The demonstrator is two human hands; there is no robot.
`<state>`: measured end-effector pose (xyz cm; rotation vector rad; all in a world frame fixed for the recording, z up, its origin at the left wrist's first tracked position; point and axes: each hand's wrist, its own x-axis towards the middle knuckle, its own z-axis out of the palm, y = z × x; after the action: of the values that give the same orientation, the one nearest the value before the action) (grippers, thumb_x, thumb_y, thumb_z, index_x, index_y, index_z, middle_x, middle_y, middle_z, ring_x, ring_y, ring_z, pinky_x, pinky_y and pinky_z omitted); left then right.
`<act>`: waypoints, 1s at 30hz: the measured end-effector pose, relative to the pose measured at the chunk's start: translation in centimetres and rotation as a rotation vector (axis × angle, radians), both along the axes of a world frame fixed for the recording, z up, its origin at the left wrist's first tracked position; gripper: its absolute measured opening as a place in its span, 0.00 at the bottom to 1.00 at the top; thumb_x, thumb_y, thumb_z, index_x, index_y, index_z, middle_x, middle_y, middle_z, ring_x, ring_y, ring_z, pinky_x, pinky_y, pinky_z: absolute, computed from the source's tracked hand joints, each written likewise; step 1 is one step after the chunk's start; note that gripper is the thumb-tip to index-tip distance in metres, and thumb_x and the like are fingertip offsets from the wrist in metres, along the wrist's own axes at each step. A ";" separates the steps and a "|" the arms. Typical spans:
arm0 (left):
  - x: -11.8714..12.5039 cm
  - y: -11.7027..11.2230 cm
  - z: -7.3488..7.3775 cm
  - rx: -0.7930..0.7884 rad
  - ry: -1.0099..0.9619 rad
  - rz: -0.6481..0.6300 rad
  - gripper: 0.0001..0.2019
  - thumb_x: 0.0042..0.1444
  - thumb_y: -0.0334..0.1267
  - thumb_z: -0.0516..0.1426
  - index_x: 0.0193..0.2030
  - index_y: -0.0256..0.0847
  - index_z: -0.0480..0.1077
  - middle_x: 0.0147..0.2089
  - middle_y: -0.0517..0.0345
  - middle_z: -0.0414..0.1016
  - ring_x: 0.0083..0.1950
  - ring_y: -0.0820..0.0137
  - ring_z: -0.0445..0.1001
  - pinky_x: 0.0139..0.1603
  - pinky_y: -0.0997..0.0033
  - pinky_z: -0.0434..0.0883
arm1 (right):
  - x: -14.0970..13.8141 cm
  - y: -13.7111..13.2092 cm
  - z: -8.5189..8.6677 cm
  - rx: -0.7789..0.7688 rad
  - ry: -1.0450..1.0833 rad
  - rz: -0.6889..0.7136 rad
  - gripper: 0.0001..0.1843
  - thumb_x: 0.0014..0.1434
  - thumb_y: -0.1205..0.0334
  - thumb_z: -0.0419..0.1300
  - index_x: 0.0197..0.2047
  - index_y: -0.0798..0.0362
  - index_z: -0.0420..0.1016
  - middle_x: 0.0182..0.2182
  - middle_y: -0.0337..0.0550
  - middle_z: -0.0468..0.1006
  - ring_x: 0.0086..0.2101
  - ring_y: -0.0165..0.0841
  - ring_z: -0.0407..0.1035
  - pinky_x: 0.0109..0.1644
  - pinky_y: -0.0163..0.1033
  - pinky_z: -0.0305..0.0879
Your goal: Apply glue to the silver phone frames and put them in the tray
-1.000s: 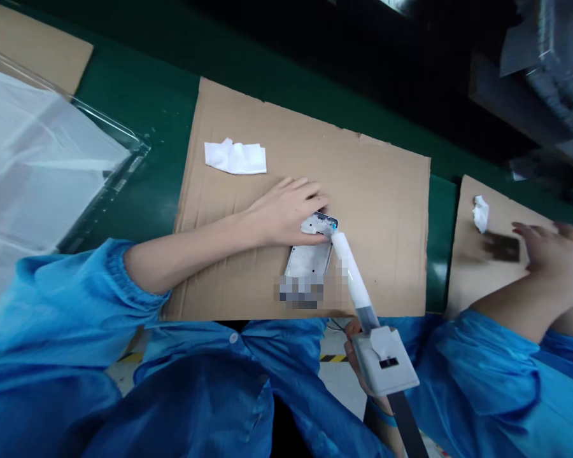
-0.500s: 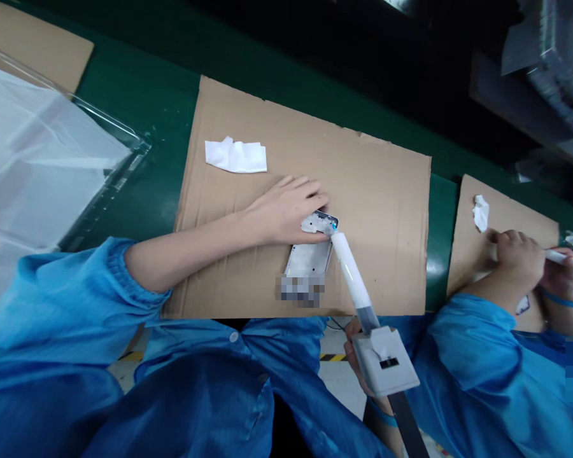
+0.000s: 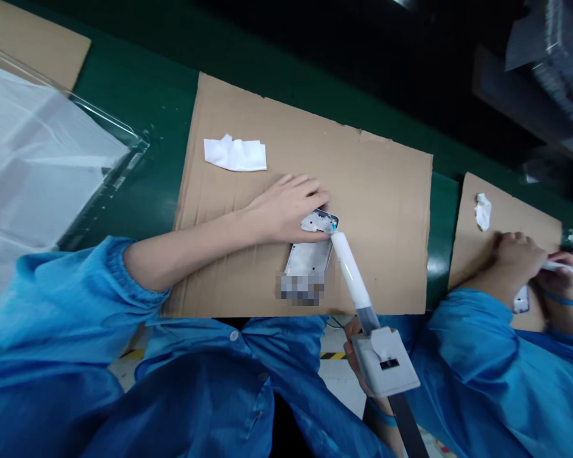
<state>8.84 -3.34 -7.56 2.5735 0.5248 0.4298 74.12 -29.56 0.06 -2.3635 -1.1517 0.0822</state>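
**Dispenser tip on metal frame, left hand pinning it**

Left hand [image 3: 286, 207] lies flat, fingers spread and loose, pressing the top end of the metal phone frame [image 3: 310, 257] onto the cardboard sheet [image 3: 386, 210]; no wrap around it. Frame lies flat near the sheet's front edge, lower part blurred out. Right hand [image 3: 356, 356] is mostly hidden behind the grey dispenser body [image 3: 384, 359]; fingers look curled around its handle, grip not fully visible. Syringe barrel [image 3: 353, 277] slants up-left, blue tip touching the frame's top corner just beside the left thumb.

Folded white wipe [image 3: 235, 154] lies apart at upper left of the sheet. Clear plastic tray [image 3: 52, 159] on the green belt [image 3: 157, 127] far left. Co-worker's hands [image 3: 525, 261] at right on a second cardboard, separate.

Risks, as judgement: the tip is so near the thumb that a slip would smear material on skin or off the seam. The flat-palm hold is light, so the frame may skate on the cardboard if the nozzle pushes sideways. The long barrel magnifies any wrist wobble.
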 end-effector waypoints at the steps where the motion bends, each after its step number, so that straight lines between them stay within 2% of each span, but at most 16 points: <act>1: 0.0 0.0 0.0 -0.003 0.000 -0.001 0.22 0.74 0.60 0.64 0.56 0.41 0.79 0.60 0.43 0.82 0.59 0.50 0.78 0.61 0.53 0.68 | 1.1 0.1 -0.2 0.001 0.067 -0.081 0.40 0.77 0.25 0.64 0.30 0.51 0.63 0.20 0.30 0.58 0.20 0.24 0.55 0.26 0.32 0.56; 3: 0.0 0.0 0.0 -0.008 -0.004 -0.001 0.22 0.74 0.60 0.64 0.56 0.42 0.79 0.60 0.43 0.82 0.60 0.50 0.78 0.61 0.53 0.68 | 3.1 0.4 -0.6 0.002 0.155 -0.233 0.42 0.77 0.26 0.66 0.27 0.50 0.59 0.17 0.29 0.55 0.18 0.24 0.53 0.24 0.32 0.52; 5: 0.0 0.0 0.0 -0.012 -0.010 0.000 0.22 0.74 0.60 0.64 0.56 0.42 0.79 0.60 0.43 0.82 0.60 0.50 0.78 0.60 0.53 0.68 | 4.6 0.5 -0.9 0.004 0.188 -0.339 0.42 0.76 0.28 0.68 0.25 0.50 0.58 0.16 0.30 0.56 0.17 0.25 0.53 0.24 0.32 0.52; 11: 0.0 0.0 -0.1 -0.003 -0.010 0.004 0.23 0.73 0.60 0.64 0.56 0.41 0.79 0.60 0.43 0.83 0.59 0.50 0.78 0.61 0.53 0.69 | 6.4 -0.4 -1.8 -0.006 0.222 -0.475 0.40 0.75 0.32 0.70 0.25 0.51 0.59 0.18 0.31 0.59 0.20 0.25 0.55 0.29 0.33 0.56; 13: 0.0 0.0 -0.1 -0.003 -0.008 0.003 0.22 0.73 0.60 0.65 0.57 0.41 0.79 0.60 0.43 0.83 0.59 0.51 0.78 0.62 0.53 0.68 | 6.7 -0.7 -1.7 -0.004 0.224 -0.471 0.40 0.74 0.32 0.70 0.25 0.51 0.58 0.18 0.31 0.59 0.20 0.26 0.55 0.29 0.33 0.56; 18: 0.0 0.0 -0.1 -0.015 -0.011 0.003 0.22 0.73 0.60 0.65 0.56 0.42 0.79 0.59 0.43 0.83 0.60 0.50 0.78 0.61 0.53 0.68 | 7.0 -1.5 -0.8 -0.077 0.306 -0.400 0.37 0.68 0.34 0.76 0.27 0.51 0.63 0.21 0.33 0.67 0.24 0.27 0.63 0.35 0.34 0.65; 21: 0.0 0.0 -0.1 -0.023 -0.020 0.005 0.22 0.73 0.60 0.65 0.55 0.43 0.79 0.59 0.43 0.83 0.61 0.49 0.78 0.61 0.53 0.68 | 6.8 -1.8 -0.5 -0.100 0.294 -0.387 0.38 0.66 0.32 0.77 0.28 0.51 0.62 0.21 0.33 0.66 0.24 0.27 0.62 0.34 0.34 0.64; 28: 0.0 0.0 0.2 -0.032 -0.016 0.001 0.22 0.73 0.59 0.65 0.56 0.42 0.79 0.60 0.42 0.82 0.61 0.49 0.77 0.61 0.53 0.69 | 4.8 -1.0 0.2 -0.166 0.218 -0.244 0.46 0.47 0.19 0.78 0.24 0.50 0.59 0.18 0.36 0.63 0.22 0.30 0.60 0.32 0.39 0.63; 30: 0.0 0.0 0.2 -0.031 -0.018 0.000 0.21 0.73 0.59 0.65 0.56 0.42 0.79 0.60 0.43 0.83 0.61 0.49 0.77 0.61 0.53 0.69 | 3.3 -0.5 0.7 -0.209 0.169 -0.162 0.48 0.50 0.15 0.74 0.24 0.50 0.57 0.18 0.37 0.62 0.21 0.31 0.59 0.30 0.40 0.62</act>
<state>8.81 -3.37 -7.37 2.5377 0.5207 0.4406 77.43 -30.02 0.79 -2.5655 -0.9072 0.3546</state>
